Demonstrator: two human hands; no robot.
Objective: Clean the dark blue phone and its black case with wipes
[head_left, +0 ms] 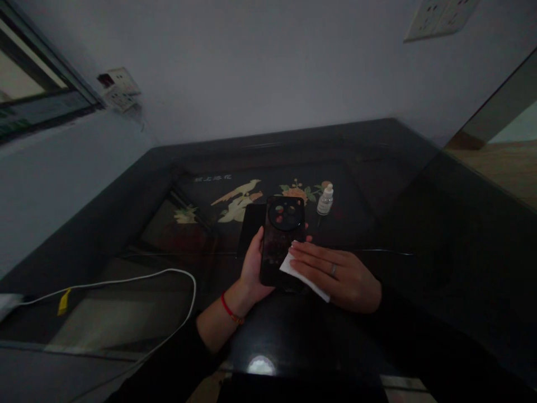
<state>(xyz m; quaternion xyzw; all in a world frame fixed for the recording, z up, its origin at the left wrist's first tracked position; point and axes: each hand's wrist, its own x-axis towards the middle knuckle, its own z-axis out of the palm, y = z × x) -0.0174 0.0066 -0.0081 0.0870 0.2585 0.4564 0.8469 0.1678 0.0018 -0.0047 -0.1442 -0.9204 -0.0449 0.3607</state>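
A black smartphone [274, 240] is held up above the dark table, its back with a big round camera ring facing me. My left hand [251, 268], with a red string bracelet at the wrist, wraps around the phone from its left side and from behind. My right hand [342, 274], wearing a ring, presses a folded white wipe [304, 274] against the lower right of the phone's back. Its fingers lie together over the wipe. Behind the phone, a flat black item [250, 224] rests on the table; its kind is unclear.
A small dropper bottle [325, 200] with a white cap stands beyond my right hand. The glossy black table [361, 162] carries a bird-and-flower picture. A white cable [138, 277] with a yellow tag [64, 302] runs across the left side. Wall sockets [121, 84] sit at the back left.
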